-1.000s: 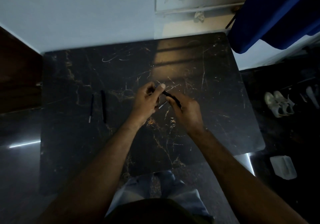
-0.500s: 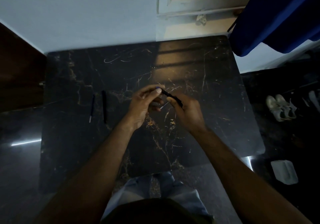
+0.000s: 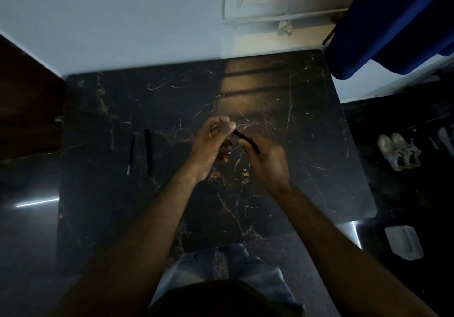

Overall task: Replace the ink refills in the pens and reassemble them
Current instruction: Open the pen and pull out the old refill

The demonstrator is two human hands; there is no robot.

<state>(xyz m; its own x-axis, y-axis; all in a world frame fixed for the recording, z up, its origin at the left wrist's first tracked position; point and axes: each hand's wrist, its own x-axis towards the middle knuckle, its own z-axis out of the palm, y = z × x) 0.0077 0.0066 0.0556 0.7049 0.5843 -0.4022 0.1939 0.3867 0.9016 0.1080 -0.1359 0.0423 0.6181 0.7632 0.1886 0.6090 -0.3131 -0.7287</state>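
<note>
My right hand (image 3: 266, 160) grips a black pen barrel (image 3: 247, 140) that slants up to the left above the middle of the black marble table (image 3: 307, 169). My left hand (image 3: 212, 145) pinches the barrel's upper end between thumb and fingers. A thin pale refill (image 3: 233, 149) shows between the two hands; which hand holds it is unclear. On the table to the left lie a thin refill (image 3: 131, 153) and a black pen (image 3: 148, 152), side by side and untouched.
A white wall and a window frame (image 3: 282, 2) stand behind the table. A blue cloth (image 3: 393, 22) hangs at the upper right. On the dark floor at the right are a pair of pale shoes (image 3: 398, 151) and a white object (image 3: 404, 242). A dark wooden panel (image 3: 27, 100) stands left.
My left thumb and fingers have shifted on the upper end of the barrel. The right hand has kept its grip, and the items on the left have not moved.
</note>
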